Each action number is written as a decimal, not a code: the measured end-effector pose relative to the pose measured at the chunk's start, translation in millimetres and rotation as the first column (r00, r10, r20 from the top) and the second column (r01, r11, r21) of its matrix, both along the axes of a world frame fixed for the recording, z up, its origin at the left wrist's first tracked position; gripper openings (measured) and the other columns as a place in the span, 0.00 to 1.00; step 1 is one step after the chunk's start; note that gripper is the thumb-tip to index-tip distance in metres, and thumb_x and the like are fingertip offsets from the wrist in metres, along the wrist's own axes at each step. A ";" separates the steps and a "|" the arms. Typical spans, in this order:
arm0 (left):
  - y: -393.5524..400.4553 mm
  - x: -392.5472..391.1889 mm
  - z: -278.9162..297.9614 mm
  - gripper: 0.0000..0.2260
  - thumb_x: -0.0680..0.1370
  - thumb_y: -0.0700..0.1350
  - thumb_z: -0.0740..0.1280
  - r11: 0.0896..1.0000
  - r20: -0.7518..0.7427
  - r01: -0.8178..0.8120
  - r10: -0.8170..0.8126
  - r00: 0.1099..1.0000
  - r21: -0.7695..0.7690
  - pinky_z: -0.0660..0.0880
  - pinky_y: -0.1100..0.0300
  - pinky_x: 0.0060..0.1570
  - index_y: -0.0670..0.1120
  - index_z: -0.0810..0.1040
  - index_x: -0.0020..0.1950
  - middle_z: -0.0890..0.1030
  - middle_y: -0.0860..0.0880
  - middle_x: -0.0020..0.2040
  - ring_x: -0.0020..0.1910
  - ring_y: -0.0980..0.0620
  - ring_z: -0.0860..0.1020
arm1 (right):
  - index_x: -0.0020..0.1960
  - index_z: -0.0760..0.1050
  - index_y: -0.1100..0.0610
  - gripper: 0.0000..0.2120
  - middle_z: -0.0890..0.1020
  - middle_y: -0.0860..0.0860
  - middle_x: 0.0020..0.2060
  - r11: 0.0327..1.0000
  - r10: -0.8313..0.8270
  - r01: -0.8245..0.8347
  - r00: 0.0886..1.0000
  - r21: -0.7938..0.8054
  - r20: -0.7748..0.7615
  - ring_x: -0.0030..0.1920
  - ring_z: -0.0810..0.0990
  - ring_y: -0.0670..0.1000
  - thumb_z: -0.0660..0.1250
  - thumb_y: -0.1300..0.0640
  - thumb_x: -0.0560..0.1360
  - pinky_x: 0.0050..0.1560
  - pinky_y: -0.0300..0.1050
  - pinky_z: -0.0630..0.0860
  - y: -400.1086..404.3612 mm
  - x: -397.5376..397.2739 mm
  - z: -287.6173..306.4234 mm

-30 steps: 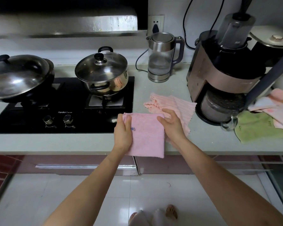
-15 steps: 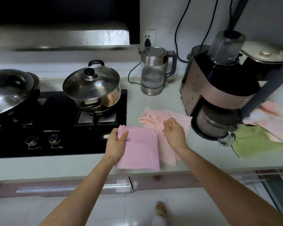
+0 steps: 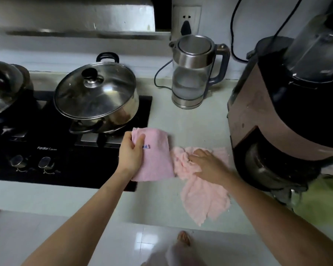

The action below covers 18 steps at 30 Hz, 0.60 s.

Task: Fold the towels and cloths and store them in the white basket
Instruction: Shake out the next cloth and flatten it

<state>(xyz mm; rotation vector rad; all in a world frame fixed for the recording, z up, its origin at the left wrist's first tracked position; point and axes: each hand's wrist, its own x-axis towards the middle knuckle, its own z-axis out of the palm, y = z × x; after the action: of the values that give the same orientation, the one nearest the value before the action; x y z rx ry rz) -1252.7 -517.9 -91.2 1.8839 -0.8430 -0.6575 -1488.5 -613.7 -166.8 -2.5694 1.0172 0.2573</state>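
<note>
At the near edge of the counter [image 3: 161,120], a crumpled pale pink cloth [image 3: 202,194] hangs partly over the front, and the right hand [image 3: 206,164] lies on its upper part, fingers curling into the bunched fabric; whether this grip has closed fully I cannot tell. Just to its left, the left hand [image 3: 131,154] holds the folded pink towel [image 3: 156,156], thumb on top and fingers beneath, at the right edge of the stove [image 3: 65,150]. To do this step well, the folded towel should probably be kept flat and pinched firmly so it stays folded, while the pale cloth is drawn fully onto the counter and spread before folding. No white basket is in view. Half a second ago the right hand hovered above the pale cloth; now it presses on it, and the folded towel has shifted leftward. Farther off stand a lidded pot [image 3: 96,96] and a kettle [image 3: 192,73].
</note>
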 end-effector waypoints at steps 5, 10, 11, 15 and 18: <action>-56.4 -25.8 -6.0 0.12 0.80 0.49 0.62 0.999 -0.110 -0.012 0.007 0.994 -0.044 0.71 0.58 0.44 0.39 0.72 0.53 0.77 0.48 0.44 0.42 0.54 0.74 | 0.66 0.71 0.50 0.24 0.69 0.52 0.64 0.991 0.100 -0.094 0.993 0.098 -0.059 0.65 0.67 0.54 0.68 0.56 0.71 0.60 0.42 0.60 9.2 -36.2 14.3; -112.1 -59.4 -23.9 0.08 0.79 0.48 0.64 0.999 -0.236 0.036 -0.033 0.971 0.010 0.70 0.60 0.43 0.44 0.71 0.52 0.78 0.48 0.46 0.43 0.53 0.76 | 0.66 0.69 0.49 0.27 0.68 0.52 0.63 0.993 0.104 -0.103 0.994 0.052 -0.027 0.65 0.65 0.55 0.68 0.59 0.68 0.63 0.47 0.63 20.4 -51.6 -1.1; -118.9 -63.2 -30.2 0.08 0.79 0.47 0.65 0.998 -0.241 0.047 -0.037 0.970 0.036 0.70 0.60 0.46 0.44 0.70 0.53 0.78 0.46 0.48 0.45 0.51 0.77 | 0.66 0.69 0.49 0.27 0.68 0.52 0.63 0.994 0.096 -0.096 0.995 0.056 -0.001 0.65 0.66 0.55 0.67 0.60 0.68 0.63 0.47 0.64 21.4 -51.2 -0.9; -123.4 -63.8 -58.1 0.21 0.76 0.41 0.69 0.983 -0.258 0.096 -0.053 0.965 0.154 0.72 0.59 0.53 0.42 0.64 0.65 0.75 0.46 0.54 0.52 0.47 0.76 | 0.56 0.65 0.47 0.28 0.74 0.54 0.55 0.996 0.090 -0.091 0.993 0.009 0.072 0.56 0.74 0.58 0.73 0.59 0.61 0.57 0.47 0.73 24.2 -51.4 -4.4; -114.7 -59.4 -73.6 0.26 0.75 0.36 0.67 0.975 -0.180 0.097 -0.061 0.982 0.200 0.70 0.59 0.53 0.43 0.60 0.69 0.74 0.46 0.52 0.51 0.46 0.75 | 0.56 0.66 0.50 0.24 0.71 0.54 0.58 0.997 0.078 -0.079 0.995 0.009 0.063 0.59 0.70 0.57 0.70 0.61 0.64 0.57 0.50 0.73 24.6 -53.2 -7.6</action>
<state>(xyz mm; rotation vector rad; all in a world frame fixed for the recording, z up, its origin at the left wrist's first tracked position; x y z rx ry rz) -1312.1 -632.6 -164.8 1.9518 -0.7642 -0.9771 -1541.7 -589.1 -174.4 -2.5937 0.8917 0.2012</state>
